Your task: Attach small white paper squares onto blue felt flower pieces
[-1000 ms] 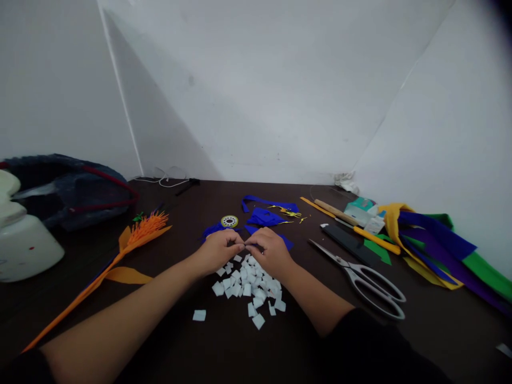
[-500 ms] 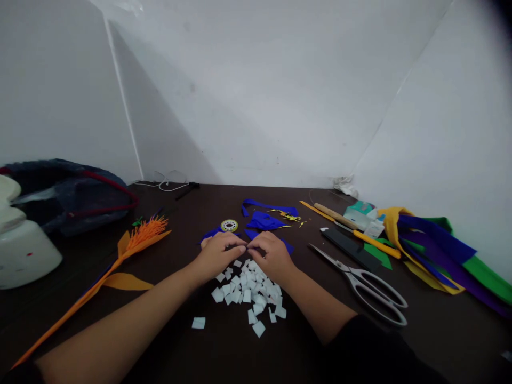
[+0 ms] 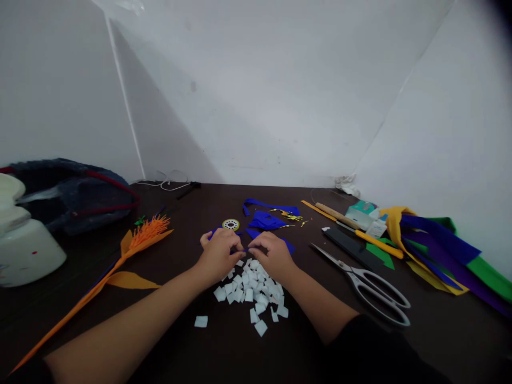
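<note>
My left hand (image 3: 218,253) and my right hand (image 3: 272,253) meet fingertip to fingertip over the dark table (image 3: 168,330). Both are curled in a pinch on a small blue piece (image 3: 243,249) between them, most of it hidden by the fingers. Just below the hands lies a pile of small white paper squares (image 3: 252,290); one square (image 3: 200,321) lies apart to the left. Behind the hands are blue scraps (image 3: 266,218) and a small yellow tape roll (image 3: 231,224).
Large scissors (image 3: 368,285) lie to the right, beside a black strip (image 3: 352,248), a yellow-handled tool (image 3: 378,244) and coloured felt strips (image 3: 440,245). An orange paper flower (image 3: 120,256) lies at left, with a white container (image 3: 24,250) and a dark bag (image 3: 72,194) behind it.
The hands stay together at the same spot. The left fingers have shifted slightly on the blue piece. The view has dipped a little.
</note>
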`<state>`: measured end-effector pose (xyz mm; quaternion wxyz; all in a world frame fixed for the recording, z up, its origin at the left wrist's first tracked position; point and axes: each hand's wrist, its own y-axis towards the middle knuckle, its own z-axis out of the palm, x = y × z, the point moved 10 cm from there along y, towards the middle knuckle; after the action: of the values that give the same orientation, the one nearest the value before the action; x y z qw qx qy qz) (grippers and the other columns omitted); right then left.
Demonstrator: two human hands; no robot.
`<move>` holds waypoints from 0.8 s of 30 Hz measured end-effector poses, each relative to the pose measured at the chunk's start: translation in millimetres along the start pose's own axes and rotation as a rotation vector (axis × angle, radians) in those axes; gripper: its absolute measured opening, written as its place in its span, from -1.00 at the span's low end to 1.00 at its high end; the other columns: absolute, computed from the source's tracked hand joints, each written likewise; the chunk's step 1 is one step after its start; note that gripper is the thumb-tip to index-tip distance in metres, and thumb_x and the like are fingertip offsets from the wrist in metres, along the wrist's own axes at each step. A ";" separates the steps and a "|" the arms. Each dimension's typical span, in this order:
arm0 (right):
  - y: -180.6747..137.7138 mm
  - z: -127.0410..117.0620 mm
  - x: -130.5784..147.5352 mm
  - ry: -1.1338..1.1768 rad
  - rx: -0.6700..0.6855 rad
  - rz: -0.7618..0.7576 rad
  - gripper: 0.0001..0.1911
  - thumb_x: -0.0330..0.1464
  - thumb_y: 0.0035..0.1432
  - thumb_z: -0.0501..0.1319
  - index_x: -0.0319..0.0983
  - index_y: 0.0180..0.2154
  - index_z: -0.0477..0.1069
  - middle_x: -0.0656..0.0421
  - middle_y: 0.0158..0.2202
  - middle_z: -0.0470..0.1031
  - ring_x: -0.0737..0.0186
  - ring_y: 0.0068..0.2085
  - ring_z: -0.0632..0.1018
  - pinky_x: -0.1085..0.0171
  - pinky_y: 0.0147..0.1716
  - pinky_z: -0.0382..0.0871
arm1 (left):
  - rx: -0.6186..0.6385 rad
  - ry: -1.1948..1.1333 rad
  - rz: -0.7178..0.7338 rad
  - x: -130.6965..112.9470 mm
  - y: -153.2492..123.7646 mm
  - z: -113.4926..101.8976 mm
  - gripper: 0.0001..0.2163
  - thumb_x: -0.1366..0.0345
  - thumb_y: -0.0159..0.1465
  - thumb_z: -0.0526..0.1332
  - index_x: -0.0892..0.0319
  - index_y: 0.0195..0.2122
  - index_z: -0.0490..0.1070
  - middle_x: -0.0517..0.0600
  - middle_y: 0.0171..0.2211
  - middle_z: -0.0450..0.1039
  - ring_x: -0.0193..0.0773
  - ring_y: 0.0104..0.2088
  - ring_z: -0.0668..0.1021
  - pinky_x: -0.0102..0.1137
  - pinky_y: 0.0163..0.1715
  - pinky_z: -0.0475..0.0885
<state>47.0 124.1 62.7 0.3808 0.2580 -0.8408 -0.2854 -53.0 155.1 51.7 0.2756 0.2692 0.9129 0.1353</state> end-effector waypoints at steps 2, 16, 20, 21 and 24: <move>0.2 -1.3 -11.1 0.073 -0.018 0.104 -0.94 -0.47 -0.08 0.19 -0.22 -0.49 0.40 0.21 -0.48 0.40 0.30 -0.39 0.40 0.28 -0.37 0.27 | -0.015 0.017 -0.002 -0.6 -0.4 -2.1 -0.92 0.31 -0.02 0.21 0.14 -0.60 0.33 -0.10 -0.42 0.36 -0.17 -0.21 0.30 -0.15 -0.10 -0.12; -15.3 30.4 -40.5 0.831 -0.109 0.547 -0.83 -0.35 -0.19 0.26 -0.24 -0.43 0.46 0.16 -0.35 0.46 0.30 -0.37 0.42 0.28 -0.38 0.27 | -0.013 -0.231 -0.136 1.8 1.5 -4.6 -0.86 0.26 -0.02 0.15 0.19 -0.63 0.31 -0.08 -0.53 0.40 -0.27 -0.40 0.40 -0.40 -0.37 0.19; -19.0 31.4 -41.7 0.855 -0.189 0.598 -0.89 -0.36 -0.16 0.23 -0.25 -0.49 0.45 0.17 -0.37 0.46 0.34 -0.43 0.38 0.31 -0.41 0.22 | -0.027 -0.180 -0.137 -2.1 0.1 -6.4 -0.89 0.28 -0.04 0.16 0.19 -0.63 0.31 -0.08 -0.53 0.40 -0.27 -0.39 0.40 -0.40 -0.37 0.18; -19.4 32.1 -42.4 0.865 -0.192 0.612 -0.90 -0.37 -0.16 0.22 -0.26 -0.50 0.44 0.17 -0.39 0.46 0.36 -0.46 0.36 0.32 -0.43 0.21 | -0.029 -0.169 -0.134 -2.1 0.0 -6.4 -0.89 0.27 -0.04 0.17 0.18 -0.62 0.32 -0.08 -0.53 0.40 -0.27 -0.39 0.40 -0.40 -0.37 0.17; -19.7 32.6 -44.1 0.901 -0.196 0.638 -0.93 -0.38 -0.14 0.20 -0.27 -0.55 0.40 0.20 -0.45 0.42 0.41 -0.52 0.29 0.34 -0.48 0.16 | -0.036 -0.143 -0.123 -1.5 0.4 -6.4 -0.86 0.23 -0.04 0.19 0.18 -0.62 0.34 -0.08 -0.54 0.40 -0.28 -0.41 0.40 -0.39 -0.38 0.16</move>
<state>51.0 148.2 9.8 0.7920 0.0504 -0.6011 -0.0946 -55.5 153.9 57.7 0.3526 0.2164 0.9032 0.1148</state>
